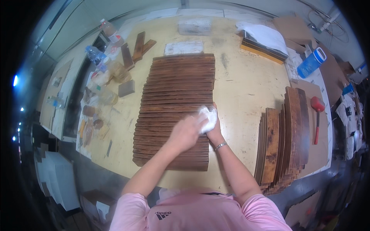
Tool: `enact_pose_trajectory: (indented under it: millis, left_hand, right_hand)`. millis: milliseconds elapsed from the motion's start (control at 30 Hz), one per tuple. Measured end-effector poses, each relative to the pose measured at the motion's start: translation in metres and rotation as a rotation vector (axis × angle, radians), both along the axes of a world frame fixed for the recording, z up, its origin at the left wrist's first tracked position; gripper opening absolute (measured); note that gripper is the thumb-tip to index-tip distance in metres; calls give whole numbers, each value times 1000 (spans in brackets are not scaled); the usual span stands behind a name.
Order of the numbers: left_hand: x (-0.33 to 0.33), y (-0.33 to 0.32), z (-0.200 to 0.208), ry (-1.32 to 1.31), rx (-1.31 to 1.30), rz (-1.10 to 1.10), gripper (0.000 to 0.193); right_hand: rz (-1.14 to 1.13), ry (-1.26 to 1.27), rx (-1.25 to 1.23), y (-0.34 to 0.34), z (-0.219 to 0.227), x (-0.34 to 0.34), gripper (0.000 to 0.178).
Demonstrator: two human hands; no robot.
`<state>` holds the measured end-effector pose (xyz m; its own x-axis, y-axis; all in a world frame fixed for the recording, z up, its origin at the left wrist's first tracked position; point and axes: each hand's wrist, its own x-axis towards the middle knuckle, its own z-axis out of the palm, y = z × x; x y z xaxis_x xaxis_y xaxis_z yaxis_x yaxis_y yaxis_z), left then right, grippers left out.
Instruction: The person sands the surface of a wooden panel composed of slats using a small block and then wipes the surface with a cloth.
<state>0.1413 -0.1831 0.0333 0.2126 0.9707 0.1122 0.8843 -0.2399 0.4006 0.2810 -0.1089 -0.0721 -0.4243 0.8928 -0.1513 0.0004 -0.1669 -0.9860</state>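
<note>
A long row of dark brown wooden boards (pixel 175 82) stands packed side by side in front of me on the table. My left hand (pixel 185 133), smeared by motion, is over the right part of the row with its fingers closed on a crumpled white cloth (pixel 208 119). Against the row's right end is my right hand (pixel 216 131), close behind the cloth. The cloth and boards hide most of its fingers, so their grip cannot be made out. A bracelet (pixel 221 145) circles the right wrist.
More wooden boards (pixel 271 144) stand at the right, near a red-headed mallet (pixel 317 109) and a blue bottle (pixel 311 62). Several plastic bottles (pixel 96 57) crowd the left edge. Loose wood strips (pixel 138 46) and a grey block (pixel 126 88) lie on the pale table (pixel 237 92).
</note>
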Motion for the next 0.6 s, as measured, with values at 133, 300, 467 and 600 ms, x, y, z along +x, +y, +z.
enact_pose_trajectory:
  millis: [133,300,467,600]
  left_hand:
    - [-115,-58,-32,-12,143,460,40]
    - [-189,-88,-2,-27,258,856,40]
    - [-42,-54,3,33,65,-35,50]
    - [-107,-84,-24,-24,190,255,48]
  right_hand:
    - [-99,-125,126,4,5,-1,64]
    - [-102,-73,30,3,22,5,74]
    - [-42,18,-111,-39,44,44,96]
    - [90,-209,115,-91,36,91,120]
